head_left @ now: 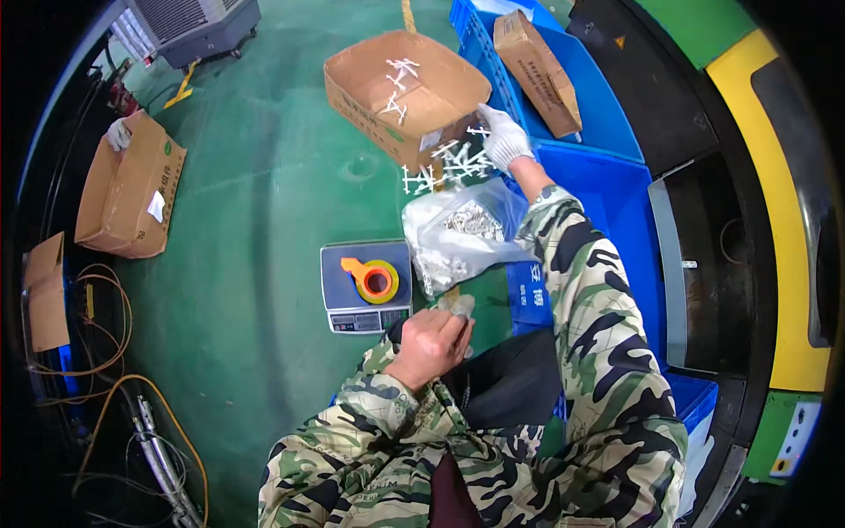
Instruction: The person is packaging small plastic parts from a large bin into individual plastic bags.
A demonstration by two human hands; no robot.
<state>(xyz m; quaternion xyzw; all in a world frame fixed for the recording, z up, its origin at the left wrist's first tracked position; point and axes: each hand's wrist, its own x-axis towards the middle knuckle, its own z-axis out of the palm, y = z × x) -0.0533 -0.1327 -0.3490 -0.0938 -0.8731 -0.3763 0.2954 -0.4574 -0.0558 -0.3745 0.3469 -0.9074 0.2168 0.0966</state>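
My right hand (506,141), in a white knit glove, reaches to the near right corner of an open cardboard box (361,119). Its fingers are closed on a thin white plastic part (478,131). Many similar white parts (462,165) lie in a tangle beside and below it, and a few rest inside the box. Closer to me is a clear plastic bag (427,233) full of small white pieces. My bare left hand (429,345) is closed in front of my body, with something whitish and translucent at its fingertips that I cannot make out.
Left of the bag, a digital scale (334,286) carries an orange and yellow tape roll (378,282). Blue crates (590,176) stand at right, one holding a cardboard carton (535,75). Another cardboard box (132,198) and loose cables (123,308) lie at left on the green floor.
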